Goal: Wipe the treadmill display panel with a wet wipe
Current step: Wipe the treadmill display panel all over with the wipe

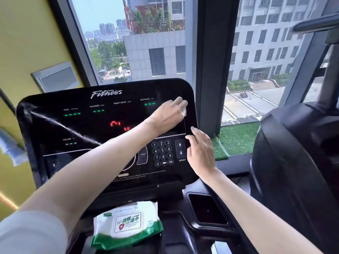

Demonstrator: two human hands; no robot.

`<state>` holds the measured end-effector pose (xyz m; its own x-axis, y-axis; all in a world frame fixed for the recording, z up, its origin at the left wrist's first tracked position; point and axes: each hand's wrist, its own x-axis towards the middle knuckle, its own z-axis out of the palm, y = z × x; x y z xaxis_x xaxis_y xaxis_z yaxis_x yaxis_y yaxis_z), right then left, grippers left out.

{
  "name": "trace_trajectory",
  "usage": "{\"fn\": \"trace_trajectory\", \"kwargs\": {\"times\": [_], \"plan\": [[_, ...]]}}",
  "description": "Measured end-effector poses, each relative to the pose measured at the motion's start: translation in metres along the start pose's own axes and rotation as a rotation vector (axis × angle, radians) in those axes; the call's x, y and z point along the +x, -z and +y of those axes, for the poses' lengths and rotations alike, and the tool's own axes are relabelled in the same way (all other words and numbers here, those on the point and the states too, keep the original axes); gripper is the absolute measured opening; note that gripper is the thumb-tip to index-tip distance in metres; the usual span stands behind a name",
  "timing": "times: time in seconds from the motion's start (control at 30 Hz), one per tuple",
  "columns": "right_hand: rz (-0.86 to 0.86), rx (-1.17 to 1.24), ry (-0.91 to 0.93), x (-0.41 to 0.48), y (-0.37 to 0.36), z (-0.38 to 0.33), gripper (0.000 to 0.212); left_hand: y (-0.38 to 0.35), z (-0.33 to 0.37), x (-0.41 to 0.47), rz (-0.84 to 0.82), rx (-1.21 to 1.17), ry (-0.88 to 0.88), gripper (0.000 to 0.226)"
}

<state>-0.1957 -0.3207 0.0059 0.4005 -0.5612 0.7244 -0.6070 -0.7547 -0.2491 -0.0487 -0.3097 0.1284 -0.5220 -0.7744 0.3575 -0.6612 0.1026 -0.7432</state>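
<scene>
The black treadmill display panel (102,125) fills the middle of the view, with green and red lit readouts and a number keypad (162,153). My left hand (167,114) reaches across to the panel's upper right and presses a white wet wipe (184,111) against the glass; only a corner of the wipe shows past the fingers. My right hand (200,153) rests flat on the panel's right edge, beside the speed arrows, holding nothing. A loose film corner wrinkles across the panel's left side.
A green and white wet wipe pack (126,224) lies on the console tray below the panel. A dark cup holder (207,209) sits to its right. Another black machine (297,162) stands at right. Windows and a dark pillar (216,61) are behind; a yellow wall at left.
</scene>
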Motion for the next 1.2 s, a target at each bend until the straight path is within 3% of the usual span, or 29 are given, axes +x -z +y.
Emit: {"fn": "trace_trajectory", "kwargs": {"times": [0.3, 0.57, 0.83, 0.9, 0.97, 1.0, 1.13, 1.2], "plan": [[-0.035, -0.043, -0.072, -0.026, -0.005, -0.001, 0.037, -0.015, 0.057, -0.037, 0.022, -0.162, -0.087, 0.029], [-0.069, -0.069, -0.135, -0.055, -0.003, 0.0, 0.022, -0.016, 0.097, -0.061, 0.052, -0.21, -0.173, 0.035], [-0.116, -0.092, -0.142, -0.074, 0.003, -0.001, 0.016, -0.016, 0.142, -0.083, -0.124, -0.352, -0.261, 0.034], [-0.121, -0.088, -0.15, -0.075, 0.006, 0.0, 0.019, -0.014, 0.144, -0.082, -0.24, -0.464, -0.178, 0.025], [-0.114, -0.073, -0.162, -0.073, 0.007, 0.002, 0.023, -0.013, 0.128, -0.078, -0.372, -0.692, -0.08, 0.031], [-0.106, -0.063, -0.166, -0.07, 0.008, 0.002, 0.024, -0.008, 0.115, -0.075, -0.347, -0.778, -0.015, 0.034], [-0.092, -0.003, -0.173, -0.058, 0.008, -0.004, 0.03, 0.005, 0.043, -0.063, 0.214, -0.735, 0.586, 0.035], [-0.086, 0.011, -0.157, -0.053, 0.008, -0.009, 0.03, 0.011, 0.01, -0.052, 0.338, -0.648, 0.843, 0.034]]}}
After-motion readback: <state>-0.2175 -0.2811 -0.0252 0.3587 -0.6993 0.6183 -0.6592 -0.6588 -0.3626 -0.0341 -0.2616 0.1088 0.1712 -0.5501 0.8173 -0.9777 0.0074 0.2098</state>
